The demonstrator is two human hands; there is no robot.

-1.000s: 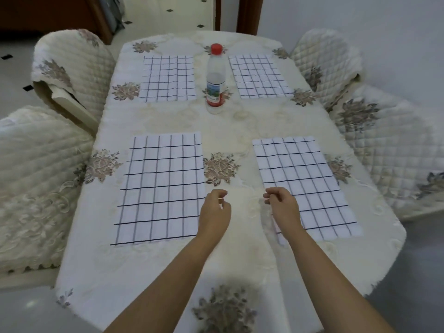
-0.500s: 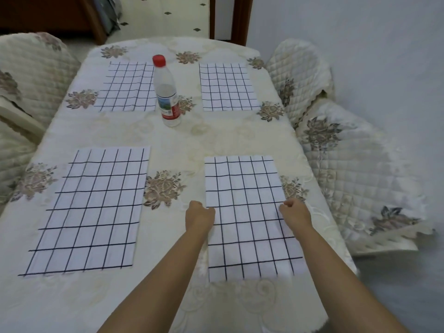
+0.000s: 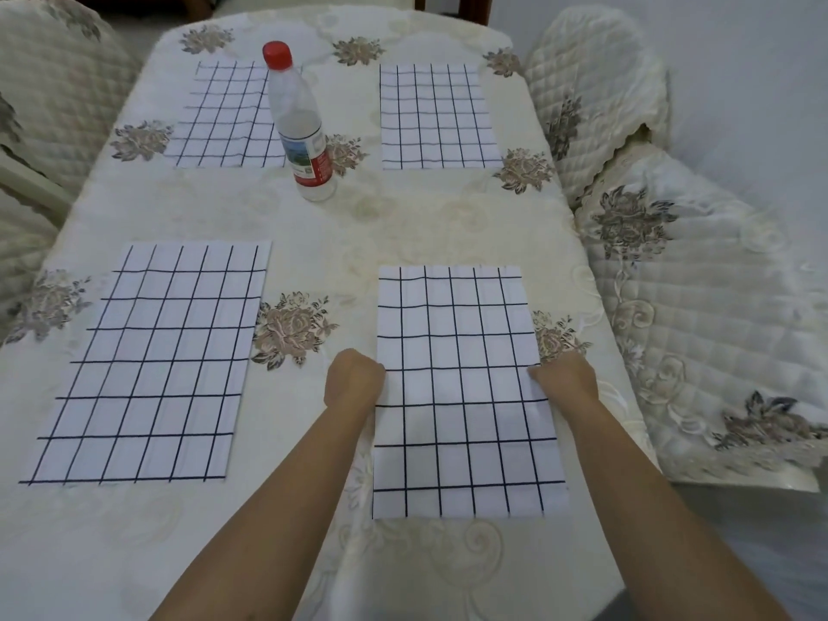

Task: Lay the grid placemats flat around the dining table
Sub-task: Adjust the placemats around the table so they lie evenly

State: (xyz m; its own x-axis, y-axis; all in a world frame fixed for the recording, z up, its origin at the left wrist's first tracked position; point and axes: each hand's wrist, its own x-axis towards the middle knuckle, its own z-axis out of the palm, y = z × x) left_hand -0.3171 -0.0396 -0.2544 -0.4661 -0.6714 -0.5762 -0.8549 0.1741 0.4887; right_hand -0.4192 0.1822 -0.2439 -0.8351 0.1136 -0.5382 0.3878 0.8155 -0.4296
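Observation:
Several white placemats with a dark grid lie flat on the cream floral tablecloth [image 3: 403,226]. The near right placemat [image 3: 461,396] lies between my hands. My left hand [image 3: 354,378] grips its left edge with curled fingers. My right hand [image 3: 564,378] grips its right edge the same way, and the cloth puckers slightly there. The near left placemat [image 3: 148,365] lies flat by itself. Two more lie at the far side: the far left placemat [image 3: 224,114], partly behind a bottle, and the far right placemat [image 3: 437,116].
A clear plastic bottle [image 3: 300,127] with a red cap stands upright in the middle of the table. Quilted chair covers flank the table: right chairs [image 3: 672,262] and left chairs [image 3: 53,82]. The table's near edge runs under my forearms.
My view has shifted right and closer to the table. Both hands moved from the bare cloth between the near mats to the side edges of the near right placemat and took hold.

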